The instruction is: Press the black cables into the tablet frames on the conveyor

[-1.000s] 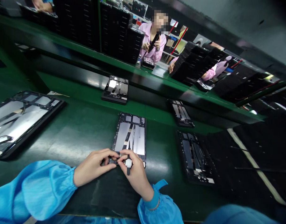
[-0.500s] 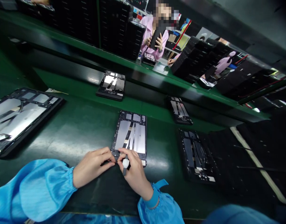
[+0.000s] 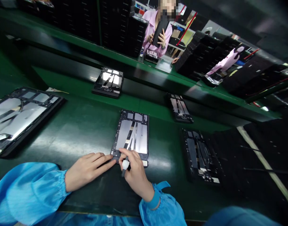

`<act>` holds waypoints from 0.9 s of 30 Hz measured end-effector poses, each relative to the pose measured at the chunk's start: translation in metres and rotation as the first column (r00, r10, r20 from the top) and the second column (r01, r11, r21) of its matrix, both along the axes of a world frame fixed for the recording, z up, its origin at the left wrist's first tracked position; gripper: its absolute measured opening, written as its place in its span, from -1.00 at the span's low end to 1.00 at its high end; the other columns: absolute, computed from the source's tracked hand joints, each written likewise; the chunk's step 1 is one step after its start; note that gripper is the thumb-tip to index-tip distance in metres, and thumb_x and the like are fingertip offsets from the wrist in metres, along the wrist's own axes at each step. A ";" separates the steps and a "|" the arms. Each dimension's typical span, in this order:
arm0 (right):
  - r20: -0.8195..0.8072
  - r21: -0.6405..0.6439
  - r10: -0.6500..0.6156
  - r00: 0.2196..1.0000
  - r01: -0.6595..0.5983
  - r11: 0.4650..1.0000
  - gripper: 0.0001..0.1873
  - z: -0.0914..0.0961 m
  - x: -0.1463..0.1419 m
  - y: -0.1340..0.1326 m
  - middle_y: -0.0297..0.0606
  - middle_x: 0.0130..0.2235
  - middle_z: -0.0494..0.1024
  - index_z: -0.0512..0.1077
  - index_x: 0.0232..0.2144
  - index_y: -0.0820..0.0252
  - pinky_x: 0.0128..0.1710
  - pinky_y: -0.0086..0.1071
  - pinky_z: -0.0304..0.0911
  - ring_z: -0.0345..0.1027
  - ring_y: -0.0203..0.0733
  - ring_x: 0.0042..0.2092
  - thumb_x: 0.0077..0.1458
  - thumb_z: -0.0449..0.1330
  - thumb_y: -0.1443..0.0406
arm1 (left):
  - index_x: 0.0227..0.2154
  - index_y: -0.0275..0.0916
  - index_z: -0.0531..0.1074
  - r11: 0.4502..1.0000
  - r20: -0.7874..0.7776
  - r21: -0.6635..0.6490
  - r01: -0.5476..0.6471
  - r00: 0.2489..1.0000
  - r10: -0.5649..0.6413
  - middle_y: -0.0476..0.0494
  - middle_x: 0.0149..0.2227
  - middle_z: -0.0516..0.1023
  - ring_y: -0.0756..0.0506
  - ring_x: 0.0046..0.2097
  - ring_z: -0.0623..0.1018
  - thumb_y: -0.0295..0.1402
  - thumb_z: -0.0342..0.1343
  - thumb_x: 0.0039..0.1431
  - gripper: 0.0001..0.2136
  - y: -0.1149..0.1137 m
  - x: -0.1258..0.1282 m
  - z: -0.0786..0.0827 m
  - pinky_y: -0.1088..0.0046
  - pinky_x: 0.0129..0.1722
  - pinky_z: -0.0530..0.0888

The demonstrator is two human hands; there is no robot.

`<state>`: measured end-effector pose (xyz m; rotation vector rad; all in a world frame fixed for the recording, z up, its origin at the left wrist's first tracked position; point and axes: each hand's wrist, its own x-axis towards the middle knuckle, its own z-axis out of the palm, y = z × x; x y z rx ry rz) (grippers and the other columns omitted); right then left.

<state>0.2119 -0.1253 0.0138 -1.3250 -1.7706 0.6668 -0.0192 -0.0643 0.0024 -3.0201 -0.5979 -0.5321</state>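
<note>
An opened tablet [image 3: 141, 133] lies on the green bench in front of me, its silver inside and dark flat cables facing up. My left hand [image 3: 88, 169] has its fingers stretched out, the tips touching the tablet's lower left corner. Over the lower edge, my right hand [image 3: 136, 172] pinches a pair of dark tweezers [image 3: 125, 164] with a white wrap near the back end. Their narrow tip points up across the tablet's lower middle. My right fingers hide the part of the tablet beneath them.
Another opened tablet [image 3: 24, 110] lies at left and one [image 3: 199, 153] at right. Two more, one [image 3: 108, 82] and another [image 3: 180, 108], sit farther back. Black stacked trays [image 3: 115, 28] line the shelf. Beyond it, a person in pink [image 3: 166, 34] holds a dark panel.
My left fingers have straightened from a bent, pinched pose, and that hand has shifted slightly left. My right hand stays nearly in place with the tweezers, whose tip now shows above the fingers.
</note>
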 end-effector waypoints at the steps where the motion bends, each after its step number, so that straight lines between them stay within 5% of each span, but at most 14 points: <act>1: 0.000 -0.003 0.001 1.000 -0.001 1.000 -0.33 0.000 0.000 0.000 -0.30 -0.24 0.57 0.30 0.19 0.03 -0.01 -0.16 0.33 0.40 -0.04 -0.14 0.09 0.06 0.62 | 0.22 -0.19 0.29 1.000 -0.002 -0.010 -0.001 1.000 0.001 -0.17 0.10 0.53 -0.13 -0.03 0.50 -0.59 -0.19 0.46 -0.61 0.000 0.000 0.002 0.32 -0.04 0.46; 6: -0.020 -0.010 -0.020 1.000 0.020 1.000 -0.35 -0.002 0.001 -0.002 -0.30 -0.24 0.58 0.30 0.19 0.03 0.03 -0.14 0.35 0.44 -0.05 -0.12 0.11 0.08 0.61 | 0.20 -0.11 0.32 0.997 0.022 -0.083 0.001 1.000 0.001 -0.05 0.12 0.52 -0.11 -0.05 0.49 -0.64 -0.23 0.42 -0.54 0.001 0.001 0.004 0.38 -0.05 0.45; 15: -0.082 -0.053 -0.036 0.996 0.032 0.998 -0.59 0.007 0.006 0.000 -0.29 -0.26 0.64 0.42 0.12 0.00 0.07 -0.09 0.37 0.52 -0.05 -0.14 0.28 0.16 0.44 | 0.25 -0.11 0.28 1.000 -0.013 -0.005 0.016 1.000 -0.016 -0.15 0.07 0.50 -0.12 -0.11 0.48 -0.57 -0.19 0.42 -0.55 0.001 0.005 -0.011 0.36 -0.11 0.45; 21: -0.343 -0.222 -0.104 0.934 0.027 0.975 -0.65 0.013 0.020 -0.024 -0.23 -0.19 0.50 0.49 0.13 -0.04 -0.36 -0.34 0.54 0.48 -0.21 -0.33 0.43 0.05 0.11 | 0.26 -0.16 0.27 1.000 0.004 -0.009 -0.012 1.000 0.012 -0.20 0.06 0.51 -0.14 -0.07 0.49 -0.58 -0.24 0.41 -0.54 -0.002 0.010 -0.008 0.36 -0.09 0.45; 27: -0.337 -0.313 -0.157 0.928 0.047 0.949 -0.80 0.004 0.013 -0.031 -0.22 -0.24 0.56 0.50 -0.07 0.10 -0.47 -0.43 0.52 0.54 -0.21 -0.34 0.37 0.14 0.20 | 0.20 -0.19 0.33 1.000 0.009 -0.012 -0.002 1.000 0.002 -0.21 0.05 0.51 -0.12 -0.09 0.50 -0.56 -0.25 0.43 -0.58 -0.001 0.010 -0.005 0.37 -0.11 0.46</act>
